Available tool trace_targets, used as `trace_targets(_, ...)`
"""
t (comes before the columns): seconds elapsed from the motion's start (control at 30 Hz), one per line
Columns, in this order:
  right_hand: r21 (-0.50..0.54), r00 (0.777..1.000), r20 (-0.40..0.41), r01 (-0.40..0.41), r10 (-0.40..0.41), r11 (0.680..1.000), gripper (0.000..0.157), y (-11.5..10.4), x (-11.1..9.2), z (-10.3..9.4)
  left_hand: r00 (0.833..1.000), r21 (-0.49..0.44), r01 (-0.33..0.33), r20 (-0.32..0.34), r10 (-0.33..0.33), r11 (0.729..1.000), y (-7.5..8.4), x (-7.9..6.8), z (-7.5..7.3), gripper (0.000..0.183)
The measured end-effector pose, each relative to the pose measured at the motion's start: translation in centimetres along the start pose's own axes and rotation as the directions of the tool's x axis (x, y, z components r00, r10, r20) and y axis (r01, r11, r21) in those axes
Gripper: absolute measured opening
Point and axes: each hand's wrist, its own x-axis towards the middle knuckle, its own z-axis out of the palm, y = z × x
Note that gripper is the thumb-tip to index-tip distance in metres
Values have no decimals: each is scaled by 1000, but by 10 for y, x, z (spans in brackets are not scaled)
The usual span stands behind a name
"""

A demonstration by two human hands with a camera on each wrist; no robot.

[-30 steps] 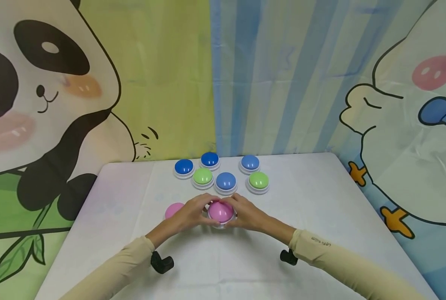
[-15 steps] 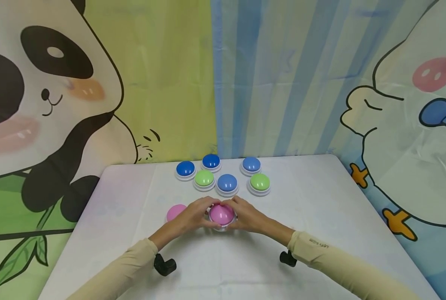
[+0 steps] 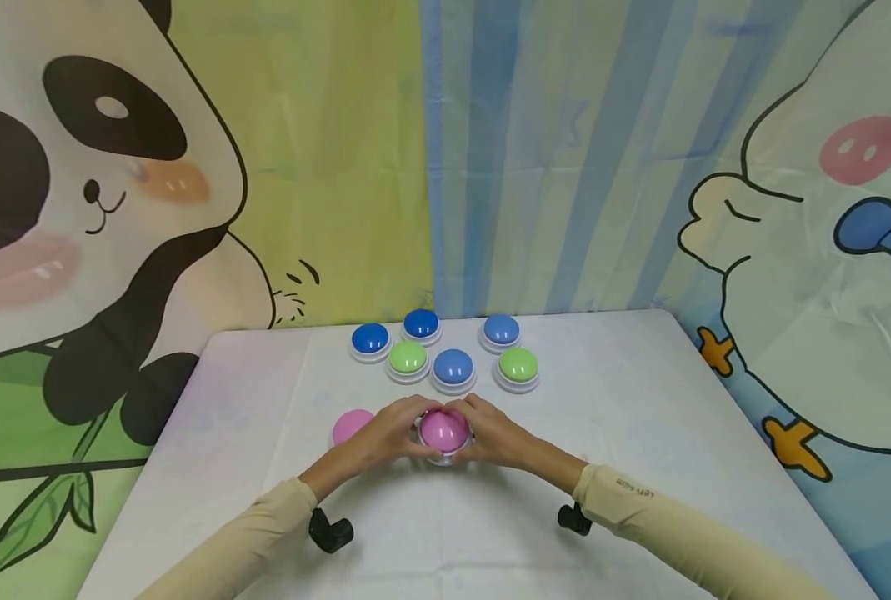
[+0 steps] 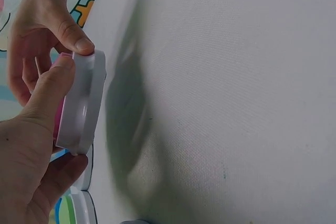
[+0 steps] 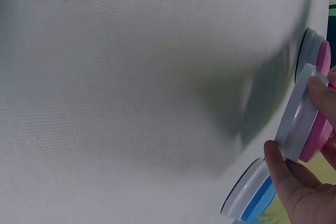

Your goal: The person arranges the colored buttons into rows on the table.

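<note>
Both hands hold one round push button [image 3: 445, 431] with a glossy pink dome and a white base, in the middle of the head view. My left hand [image 3: 400, 429] grips its left side, and my right hand [image 3: 493, 432] its right side. In the left wrist view, thumbs and fingers pinch the rim of the white base [image 4: 84, 103]. A shadowed gap beneath suggests that the button is off the table. A second pink button [image 3: 351, 423] stands just left of it, partly hidden behind my left hand.
Behind the hands stand several more buttons: dark blue [image 3: 370, 338], lighter blue [image 3: 453, 367] and green [image 3: 518, 365], with white bases. They rest on a white-covered table [image 3: 625, 400]. Printed curtains with a panda [image 3: 115, 108] and a white cartoon animal [image 3: 805, 333] enclose it.
The head view has shifted slightly. Both hands keep the same hold on the pink button, and the other buttons have not moved.
</note>
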Motion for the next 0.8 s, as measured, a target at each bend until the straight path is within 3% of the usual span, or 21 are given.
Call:
trace_targets(0.27, 5, 999, 35, -41, 40, 999, 71, 3, 3, 13, 999, -30, 28, 37, -27, 999, -4, -5, 10, 73)
trace_targets(0.43, -58, 997, 68, -40, 44, 998, 79, 6, 2, 24, 990, -66, 111, 95, -104, 992, -3, -6, 19, 81)
trace_targets(0.8, -127, 987, 102, -113, 127, 985, 82, 11, 9, 23, 959, -65, 272, 102, -265, 960, 6, -6, 26, 92)
